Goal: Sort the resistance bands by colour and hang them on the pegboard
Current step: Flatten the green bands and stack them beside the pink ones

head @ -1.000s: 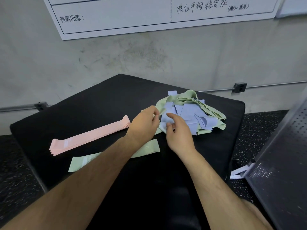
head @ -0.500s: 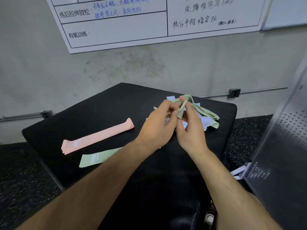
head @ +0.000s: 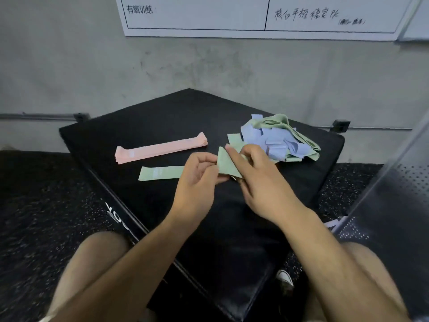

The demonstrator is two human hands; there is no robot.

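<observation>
A green resistance band (head: 226, 165) is held up just above the black padded box (head: 148, 117). My left hand (head: 197, 180) pinches its left edge and my right hand (head: 257, 180) grips its right side, fingers over the top. A tangled pile of blue and green bands (head: 278, 139) lies at the box's far right. A flat stack of pink bands (head: 160, 147) lies to the left. One flat green band (head: 160, 173) lies in front of the pink stack, its right end hidden behind my left hand.
A grey perforated pegboard (head: 394, 205) leans at the right edge. A whiteboard with handwriting (head: 255, 17) hangs on the concrete wall behind. Speckled black rubber flooring (head: 46, 205) surrounds the box. My knees and a white shoe (head: 285, 278) show below.
Both hands have lifted a green band out of the tangled pile and drawn it toward me and to the left; the camera has tilted down.
</observation>
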